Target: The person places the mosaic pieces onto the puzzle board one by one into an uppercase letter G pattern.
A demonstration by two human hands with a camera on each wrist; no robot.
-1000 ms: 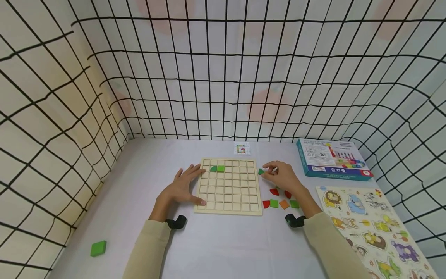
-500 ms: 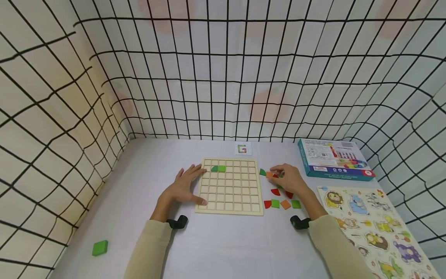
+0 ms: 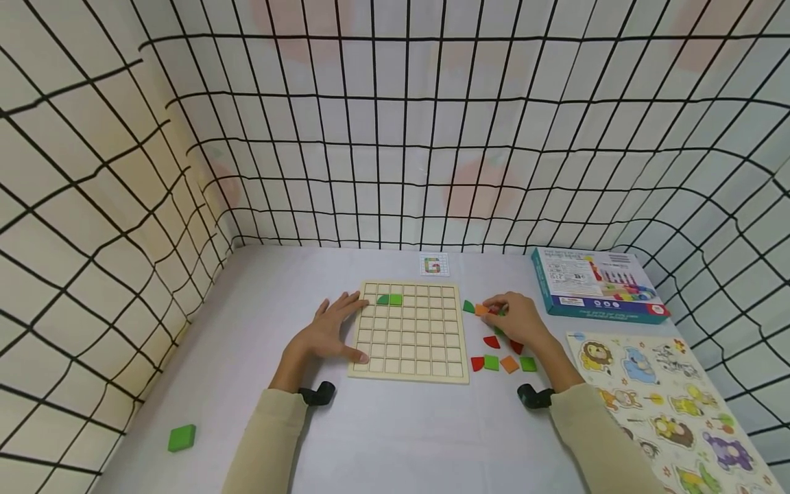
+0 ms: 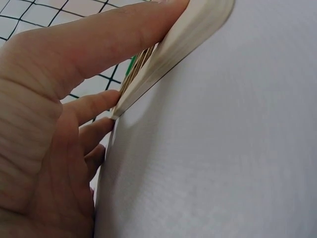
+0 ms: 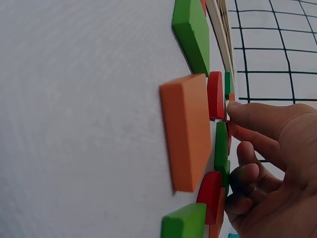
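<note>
Step in hand: piece selection, with the left hand [image 3: 325, 334] lying flat, fingers straight, pressing the 9 o'clock edge of the board [image 3: 409, 331], and the right hand [image 3: 515, 318] pinching an orange tile [image 3: 481, 310] at the loose tiles [image 3: 501, 362] at the board's 3 o'clock. The next move probably calls for lifting that tile clear of its neighbours and seating it squarely in a free cell. The board's grid holds only two green pieces [image 3: 389, 300] in its far row, toward 11 o'clock; the box [image 3: 595, 283] at 2 o'clock is closed.
</note>
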